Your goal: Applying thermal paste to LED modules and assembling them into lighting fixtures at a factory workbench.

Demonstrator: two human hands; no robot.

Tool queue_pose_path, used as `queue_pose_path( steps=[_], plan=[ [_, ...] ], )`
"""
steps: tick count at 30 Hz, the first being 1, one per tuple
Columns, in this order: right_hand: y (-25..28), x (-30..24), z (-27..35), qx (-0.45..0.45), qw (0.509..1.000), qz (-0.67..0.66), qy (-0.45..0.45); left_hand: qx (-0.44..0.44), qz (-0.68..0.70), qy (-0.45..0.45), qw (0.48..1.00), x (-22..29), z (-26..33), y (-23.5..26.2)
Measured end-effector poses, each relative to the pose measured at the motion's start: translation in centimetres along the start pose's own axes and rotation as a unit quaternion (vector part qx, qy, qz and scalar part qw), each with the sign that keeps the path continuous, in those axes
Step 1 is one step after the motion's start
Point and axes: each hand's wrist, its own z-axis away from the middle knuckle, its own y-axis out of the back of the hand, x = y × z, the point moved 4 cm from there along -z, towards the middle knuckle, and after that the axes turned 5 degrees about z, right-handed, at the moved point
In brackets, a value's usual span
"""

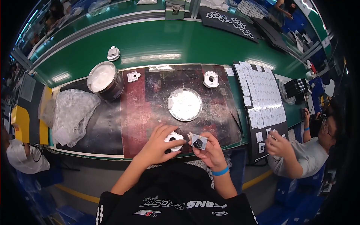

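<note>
My left hand (pixel 159 144) is closed around a white ring-shaped plastic housing (pixel 175 138) with a dark round hole, near the table's front edge. In my right hand (pixel 213 150), just to the right of it, I pinch a small square camera module (pixel 199 141) with a black lens barrel facing up. A small pale bit sticks out at the module's left side. The two pieces are apart. Beyond my hands stands a round clear dish (pixel 201 109) with white material in it. A similar white housing (pixel 211 80) lies farther back on the right.
At left are a large clear tub (pixel 117 88) of white material, a crumpled plastic bag (pixel 75 116) and a yellow-and-grey box (pixel 28 112). Small white parts (pixel 133 76) (pixel 113 53) lie farther back. At right, a black board (pixel 267 144) bears rows of white pieces; a co-worker's hand (pixel 278 145) hovers over it.
</note>
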Motion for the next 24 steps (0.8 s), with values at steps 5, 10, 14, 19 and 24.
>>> queue_pose_path(
  steps=[5, 10, 14, 19, 24],
  plan=[
    [0.6, -0.5, 0.0, 0.013, 0.997, 0.077, 0.005, -0.046, 0.057, -0.045, 0.996, -0.6, -0.1, 2.3],
    [-4.0, -3.8, -2.5, 0.034, 0.844, 0.532, 0.062, 0.056, 0.098, 0.107, 0.988, -1.1, 1.9, 1.4],
    [-7.3, -3.9, -4.3, -0.096, 0.673, 0.697, 0.229, 0.097, 0.116, 0.102, 0.983, -1.6, 1.9, 0.9],
    [-8.6, -2.7, -5.1, -0.142, 0.583, 0.761, 0.247, 0.089, 0.091, 0.083, 0.988, -2.0, 1.7, 1.2],
    [-9.4, -2.2, -5.0, -0.138, 0.581, 0.769, 0.227, 0.086, 0.091, 0.071, 0.99, -2.1, 2.0, 1.1]
  ],
)
